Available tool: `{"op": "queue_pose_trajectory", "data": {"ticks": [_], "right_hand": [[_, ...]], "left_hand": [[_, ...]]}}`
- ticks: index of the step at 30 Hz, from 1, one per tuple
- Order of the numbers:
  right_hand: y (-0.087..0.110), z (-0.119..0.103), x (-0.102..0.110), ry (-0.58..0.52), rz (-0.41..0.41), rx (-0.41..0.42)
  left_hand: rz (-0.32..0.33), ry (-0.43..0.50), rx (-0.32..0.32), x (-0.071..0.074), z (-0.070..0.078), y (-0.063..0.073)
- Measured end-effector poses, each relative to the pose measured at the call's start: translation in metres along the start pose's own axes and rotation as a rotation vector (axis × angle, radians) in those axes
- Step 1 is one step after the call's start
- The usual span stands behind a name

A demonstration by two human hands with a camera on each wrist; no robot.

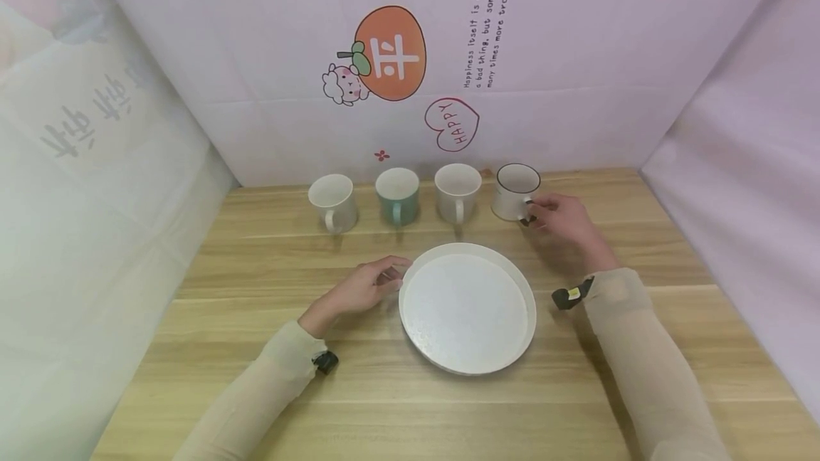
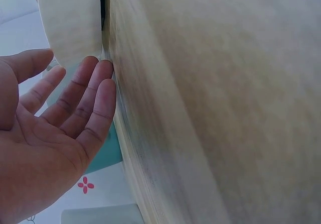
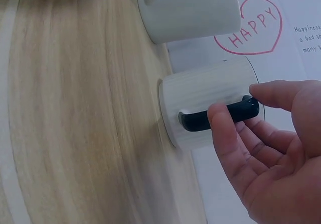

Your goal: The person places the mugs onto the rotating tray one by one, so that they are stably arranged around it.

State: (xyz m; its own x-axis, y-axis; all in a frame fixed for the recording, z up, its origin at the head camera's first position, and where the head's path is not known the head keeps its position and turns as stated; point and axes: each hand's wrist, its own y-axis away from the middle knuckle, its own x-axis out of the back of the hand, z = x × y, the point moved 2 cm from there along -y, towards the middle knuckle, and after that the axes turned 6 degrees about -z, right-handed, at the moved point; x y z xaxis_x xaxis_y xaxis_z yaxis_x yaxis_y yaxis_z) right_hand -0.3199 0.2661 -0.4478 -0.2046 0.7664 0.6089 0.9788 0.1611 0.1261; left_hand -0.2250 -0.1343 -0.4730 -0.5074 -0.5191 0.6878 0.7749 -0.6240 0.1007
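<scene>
At the right end of a row of mugs stands a white mug with a black rim [image 1: 510, 203]. My right hand [image 1: 562, 218] is at its side, thumb and fingers curled about the black handle [image 3: 198, 121], as the right wrist view shows. A round white tray [image 1: 468, 365] lies on the table in front of the row. By its left rim, my left hand [image 1: 365, 287] has loosely bent, spread fingers. From the left wrist, the fingertips [image 2: 90, 63] appear right at the tray's side wall [image 2: 70, 23], palm facing up with nothing in it.
Left of the black-rimmed mug stand a white mug [image 1: 458, 194], a teal mug [image 1: 398, 198] and another white mug [image 1: 334, 203], handles toward me. Behind them rises a printed white cloth [image 1: 557, 119], and white cloth [image 1: 83, 183] also hangs along both sides of the wooden table [image 1: 269, 269].
</scene>
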Motion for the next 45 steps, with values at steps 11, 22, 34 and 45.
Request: {"op": "queue_pose_trajectory", "data": {"ticks": [11, 22, 34, 45], "right_hand": [[-0.0037, 0.0021, -0.0036, -0.188, -0.053, -0.039], [-0.006, 0.004, -0.0059, -0.238, -0.059, -0.037], [-0.002, 0.0065, -0.0046, -0.281, -0.023, -0.047], [0.0026, 0.007, -0.0027, -0.285, -0.015, -0.035]], "left_hand": [[-0.009, 0.005, 0.005, -0.0001, 0.0002, 0.0008], [-0.016, 0.014, 0.012, 0.0001, -0.0004, 0.001], [-0.024, 0.015, 0.022, 0.0008, 0.001, 0.001], [-0.017, 0.017, 0.02, 0.0009, 0.0017, 0.0008]]}}
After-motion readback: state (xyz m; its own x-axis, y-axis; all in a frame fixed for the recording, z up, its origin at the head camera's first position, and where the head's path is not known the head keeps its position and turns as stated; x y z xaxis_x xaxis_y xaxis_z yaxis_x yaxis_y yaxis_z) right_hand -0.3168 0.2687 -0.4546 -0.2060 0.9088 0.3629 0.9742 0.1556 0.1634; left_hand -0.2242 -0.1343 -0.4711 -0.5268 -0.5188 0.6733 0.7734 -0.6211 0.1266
